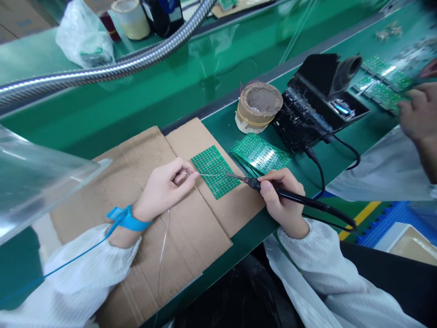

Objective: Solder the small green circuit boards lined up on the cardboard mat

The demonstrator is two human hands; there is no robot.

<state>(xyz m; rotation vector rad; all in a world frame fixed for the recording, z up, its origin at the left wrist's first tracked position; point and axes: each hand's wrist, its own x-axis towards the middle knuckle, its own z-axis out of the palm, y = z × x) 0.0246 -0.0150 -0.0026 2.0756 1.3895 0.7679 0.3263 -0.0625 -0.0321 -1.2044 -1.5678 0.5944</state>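
My left hand [170, 184], with a blue strap [131, 219] at the wrist, pinches a thin solder wire [208, 174]. The wire reaches over a green circuit board [215, 182] lying on cardboard, and its tail hangs below the hand. My right hand [282, 196] is closed around a black soldering iron [254, 183]. The iron's tip meets or nearly meets the wire's end above the board's right part; exact contact is too small to tell. Just behind the iron lies a stack of green boards [261, 152].
Cardboard sheets [201, 237] cover the near bench. Behind the stack stand a round tan container [258, 107] and a black soldering stand [307, 109] with cables. A metal hose [136, 66] crosses the upper left, above a clear shield [41, 177]. Another person's hand [418, 109] is at the far right.
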